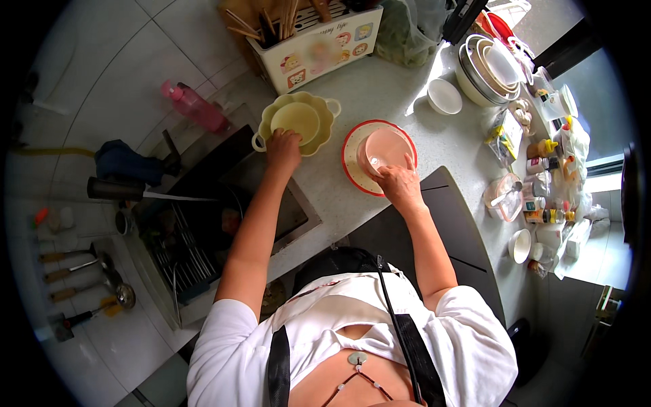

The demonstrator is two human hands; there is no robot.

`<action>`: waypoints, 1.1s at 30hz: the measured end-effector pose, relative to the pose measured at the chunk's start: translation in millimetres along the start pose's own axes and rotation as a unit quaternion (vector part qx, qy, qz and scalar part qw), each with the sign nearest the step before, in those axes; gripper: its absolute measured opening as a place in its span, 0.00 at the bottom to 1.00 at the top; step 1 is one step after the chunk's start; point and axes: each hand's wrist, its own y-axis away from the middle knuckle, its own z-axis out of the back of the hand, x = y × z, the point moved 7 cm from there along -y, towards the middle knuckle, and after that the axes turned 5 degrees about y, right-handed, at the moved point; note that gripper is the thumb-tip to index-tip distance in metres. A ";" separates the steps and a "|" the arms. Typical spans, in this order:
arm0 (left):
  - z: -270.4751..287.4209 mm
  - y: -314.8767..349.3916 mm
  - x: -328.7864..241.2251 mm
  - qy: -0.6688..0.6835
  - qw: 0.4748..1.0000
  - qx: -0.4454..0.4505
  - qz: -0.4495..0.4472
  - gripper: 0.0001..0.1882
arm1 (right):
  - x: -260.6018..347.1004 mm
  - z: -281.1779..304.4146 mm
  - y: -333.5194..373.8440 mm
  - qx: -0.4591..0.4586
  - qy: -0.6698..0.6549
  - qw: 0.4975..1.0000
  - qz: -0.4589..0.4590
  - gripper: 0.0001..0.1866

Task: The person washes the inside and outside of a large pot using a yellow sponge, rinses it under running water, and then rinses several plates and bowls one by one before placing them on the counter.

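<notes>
At the counter's left, a pale yellow bowl (296, 118) sits inside a scalloped yellow-green dish (320, 140) with two loop handles. My left hand (283, 148) has its fingers closed over the near rim of that bowl. A pink bowl (386, 146) tilts a little over a cream plate with a red rim (352, 166). Gripping the bowl's near right side is my right hand (401, 184), thumb and fingers at its rim. Whether the pink bowl rests fully on the plate I cannot tell.
Left of the counter lies a sink (298, 216) with a rack and a long-handled pan (115, 190). A pink bottle (196, 108) and utensil holder (319, 51) stand behind. Rightward are a white bowl (444, 96), stacked bowls (475, 81) and several jars (537, 186).
</notes>
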 end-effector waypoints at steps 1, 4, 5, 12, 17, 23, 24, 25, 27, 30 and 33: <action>-4.8 -3.0 2.5 0.022 0.999 0.018 0.020 0.08 | -2.3 -3.6 0.5 0.000 0.005 1.000 -0.003 0.08; -14.1 -6.6 7.7 0.071 0.996 0.034 0.032 0.06 | -2.4 -6.0 -0.1 0.010 0.006 1.000 -0.005 0.08; -15.7 -7.7 9.4 0.077 0.997 0.014 0.002 0.06 | -0.8 -6.7 -0.7 0.015 0.004 1.000 -0.003 0.08; 8.2 4.4 13.4 0.015 0.998 -0.014 -0.055 0.04 | 4.2 -14.5 -5.3 0.091 0.015 0.995 -0.046 0.12; 88.7 41.7 0.0 0.091 0.983 -0.141 -0.075 0.06 | 13.7 19.5 -11.9 -0.008 -0.075 0.996 -0.047 0.16; 111.8 133.7 50.9 0.080 0.990 -0.116 0.013 0.07 | 121.3 18.9 -54.6 -0.035 -0.374 0.927 -0.010 0.12; 112.1 148.2 62.7 0.064 0.992 -0.105 0.023 0.06 | 146.5 -0.4 -62.7 0.023 -0.441 0.897 0.001 0.14; 112.7 161.4 72.3 0.047 0.994 -0.093 0.032 0.06 | 171.0 -21.5 -70.3 0.080 -0.505 0.859 0.011 0.15; 121.4 185.5 90.8 0.018 0.993 -0.107 0.043 0.05 | 224.6 -56.8 -81.9 0.216 -0.517 0.828 0.024 0.23; 133.8 216.2 120.4 -0.034 0.993 -0.090 0.071 0.06 | 297.1 -86.7 -92.2 0.308 -0.547 0.778 0.008 0.25; 143.3 234.0 140.7 -0.072 0.993 -0.055 0.077 0.06 | 348.8 -86.6 -100.4 0.362 -0.549 0.753 -0.019 0.25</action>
